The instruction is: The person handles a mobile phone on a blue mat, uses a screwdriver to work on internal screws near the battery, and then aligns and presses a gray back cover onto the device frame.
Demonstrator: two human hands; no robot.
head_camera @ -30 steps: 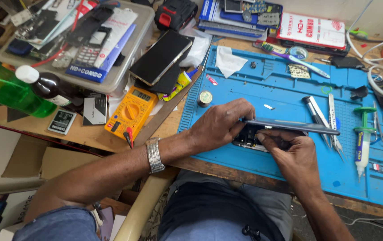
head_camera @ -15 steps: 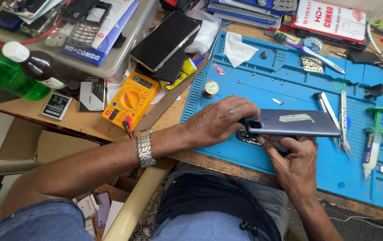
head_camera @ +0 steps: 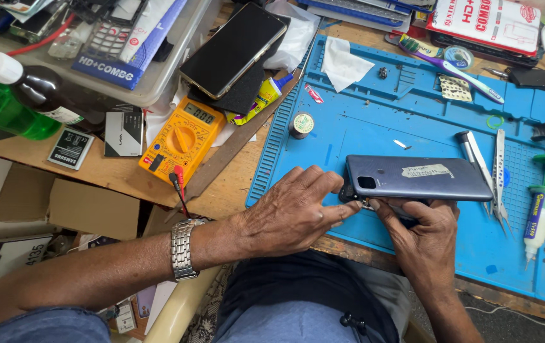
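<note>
— Fingers (head_camera: 349, 209) of your left hand (head_camera: 291, 213) are pressed together against the camera-end corner of the grey phone (head_camera: 422, 180); what is the right doing?

— Your right hand (head_camera: 422, 232) cups the phone from beneath, thumb and forefinger pinching its lower edge beside a small metal part I can't make out. The phone lies back-up, held just above the near edge of the blue mat (head_camera: 374, 127).

— What could go wrong from here?

— I'd judge a slip likeliest: you hold it only by one corner and one edge, so a hard push could twist the phone out and drop it onto the mat or off the counter (head_camera: 126, 174).

— Anything crowding you?

— The tweezers (head_camera: 498, 174) lie just beside the phone's far end, and the green-capped syringe (head_camera: 539, 197) beyond them. The yellow multimeter (head_camera: 183, 140) sits well apart to your left, with its probe leads trailing toward your wrist.
</note>
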